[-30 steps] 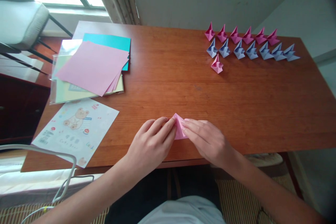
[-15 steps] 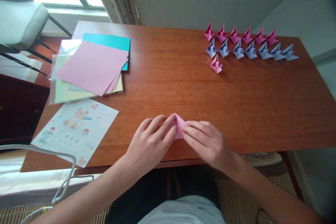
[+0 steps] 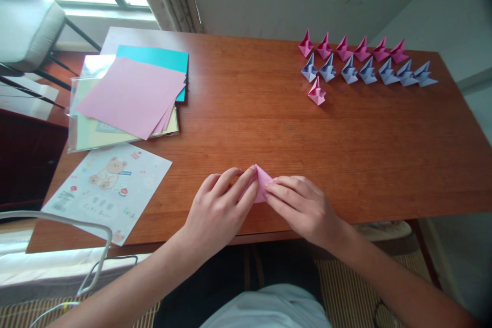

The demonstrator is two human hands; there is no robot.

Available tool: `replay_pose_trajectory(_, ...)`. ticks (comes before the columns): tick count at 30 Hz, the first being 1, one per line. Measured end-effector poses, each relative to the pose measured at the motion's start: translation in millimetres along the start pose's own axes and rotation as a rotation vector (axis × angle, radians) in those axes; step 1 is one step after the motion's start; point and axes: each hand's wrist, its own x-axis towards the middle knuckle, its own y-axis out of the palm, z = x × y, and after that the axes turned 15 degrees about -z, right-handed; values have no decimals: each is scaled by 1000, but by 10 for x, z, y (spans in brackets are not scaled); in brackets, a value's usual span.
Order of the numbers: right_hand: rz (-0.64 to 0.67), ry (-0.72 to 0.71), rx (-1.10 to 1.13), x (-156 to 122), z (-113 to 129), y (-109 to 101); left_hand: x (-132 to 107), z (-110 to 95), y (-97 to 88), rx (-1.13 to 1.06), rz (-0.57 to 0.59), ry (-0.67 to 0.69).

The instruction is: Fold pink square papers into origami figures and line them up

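A small folded pink paper [image 3: 262, 184] lies near the front edge of the wooden table [image 3: 269, 113], pointed tip away from me. My left hand [image 3: 221, 210] pinches its left side with closed fingers. My right hand [image 3: 302, 207] grips its right side, fingers pressed together on the paper. Most of the paper is hidden under my fingers. At the far right stand a row of pink folded figures [image 3: 351, 50], a row of blue folded figures [image 3: 369, 72], and one lone pink figure [image 3: 317, 92] in front of them.
A stack of coloured sheets, pink sheet [image 3: 130, 95] on top and teal sheet [image 3: 154, 56] beneath, lies in a clear sleeve at the left. A printed sheet with a bear [image 3: 107, 189] lies nearer me. A grey chair [image 3: 26, 25] stands by the window.
My fingers have closed in on the pink paper and its tip has risen slightly. The view has shifted a little; the rest of the table is unchanged.
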Motion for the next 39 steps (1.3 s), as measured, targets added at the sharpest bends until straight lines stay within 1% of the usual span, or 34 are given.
replay_pose_trajectory(12,11,20,30,-21,-16,12,-13,-13,10,-3,-17,-2)
replay_pose_trajectory(19,14,24,38,-27,-15,22,-14,-27,33,-31,-66,-11)
replay_pose_trajectory(39,30,44,58,-10,-20,34,2,-32,28,-27,-20,12)
